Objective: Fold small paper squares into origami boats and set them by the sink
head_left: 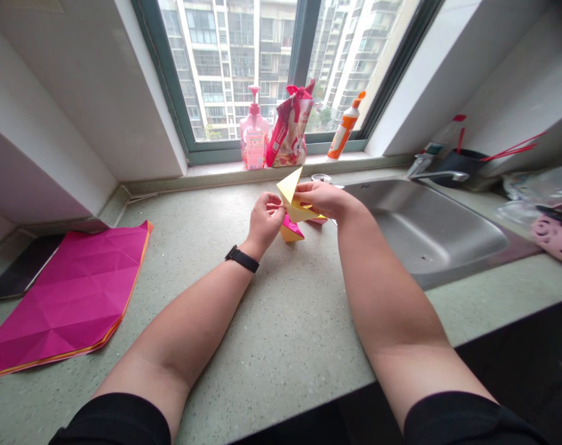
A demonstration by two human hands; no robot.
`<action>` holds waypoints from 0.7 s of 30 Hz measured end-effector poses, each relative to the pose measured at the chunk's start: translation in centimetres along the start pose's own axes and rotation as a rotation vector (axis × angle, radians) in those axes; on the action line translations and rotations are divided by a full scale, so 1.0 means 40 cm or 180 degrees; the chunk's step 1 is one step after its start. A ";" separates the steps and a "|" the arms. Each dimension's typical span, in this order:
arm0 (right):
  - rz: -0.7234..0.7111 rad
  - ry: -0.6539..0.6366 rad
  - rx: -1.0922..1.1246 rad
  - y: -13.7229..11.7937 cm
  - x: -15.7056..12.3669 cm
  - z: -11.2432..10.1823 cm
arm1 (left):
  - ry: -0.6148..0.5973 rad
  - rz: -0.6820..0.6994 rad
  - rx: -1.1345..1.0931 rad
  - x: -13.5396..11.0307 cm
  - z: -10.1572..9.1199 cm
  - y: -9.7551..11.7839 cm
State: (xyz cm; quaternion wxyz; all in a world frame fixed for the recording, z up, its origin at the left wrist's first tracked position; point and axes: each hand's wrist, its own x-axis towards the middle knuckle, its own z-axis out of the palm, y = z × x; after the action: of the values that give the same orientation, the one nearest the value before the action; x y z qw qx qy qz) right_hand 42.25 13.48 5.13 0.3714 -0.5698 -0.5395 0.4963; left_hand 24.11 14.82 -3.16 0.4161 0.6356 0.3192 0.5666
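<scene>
Both my left hand (265, 219) and my right hand (318, 199) pinch a folded yellow paper model (290, 196) above the counter, with its point sticking up between them. Below my hands, a magenta and yellow folded part (290, 230) hangs or rests near the counter; I cannot tell if it touches. A small pink-edged flap (318, 219) shows beyond my right hand. Off to the left lies a large creased magenta paper sheet (67, 296) with orange-yellow edges.
The speckled green countertop (271, 334) holds a dark flat board (23, 266) at left. A steel sink (424, 228) with a faucet (438, 176) lies right. A pink pump bottle (254, 130), a pink-ribboned bag (290, 123) and an orange-white tube (344, 127) stand on the windowsill.
</scene>
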 end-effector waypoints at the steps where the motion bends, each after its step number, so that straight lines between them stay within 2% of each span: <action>1: -0.0013 -0.0038 -0.0030 -0.001 -0.002 0.001 | 0.0014 -0.0017 0.0016 0.001 -0.002 0.001; 7: -0.0272 0.0177 -0.0300 -0.023 -0.027 0.011 | 0.0145 -0.0096 0.0115 0.007 -0.013 0.002; 12: -0.0339 0.0237 -0.0549 -0.039 -0.041 0.017 | 0.0043 -0.0107 0.0100 0.007 -0.012 0.008; 17: -0.0262 0.0379 -0.0789 -0.033 -0.026 0.006 | 0.0144 -0.0091 0.0052 0.007 -0.012 0.014; 21: -0.0530 0.0319 -0.0749 -0.026 -0.013 0.007 | 0.0099 -0.0055 0.0026 0.011 -0.013 0.012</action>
State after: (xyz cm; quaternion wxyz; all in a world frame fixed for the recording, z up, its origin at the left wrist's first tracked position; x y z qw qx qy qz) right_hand 41.76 13.10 6.14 0.3684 -0.5867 -0.6201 0.3681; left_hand 23.62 15.08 -2.54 0.4133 0.6256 0.3335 0.5714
